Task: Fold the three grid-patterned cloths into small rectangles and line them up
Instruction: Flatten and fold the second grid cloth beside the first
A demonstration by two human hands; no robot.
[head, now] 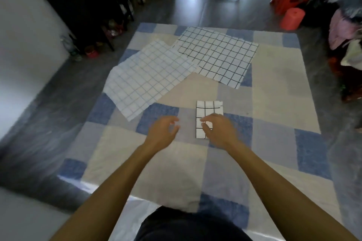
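Big patchwork blanket [278, 84] in blue, grey & cream squares covers the floor, w/ all three cloths on it. Largest items: two unfolded grid cloths at the far side. The pale blue-lined cloth [148, 80] lies flat on the left, turned diagonal, its near corner pointing toward the person; the black-lined cloth [217, 56] lies flat to its right & farther back, also skewed, w/ the pale one overlapping its left edge. Smaller: the folded cloth [209, 110], a narrow rectangle w/ black grid, sits near the blanket's centre, just ahead of the hands; long axis runs away from the person, short edges near & far. Right hand [219, 131] rests over its near end, fingers [205, 119] curled down onto the fabric, thumb at the near part, a light pinch on the cloth. Left hand [162, 129] hovers just left of the rectangle, apart from it, fingers loosely spread & empty.
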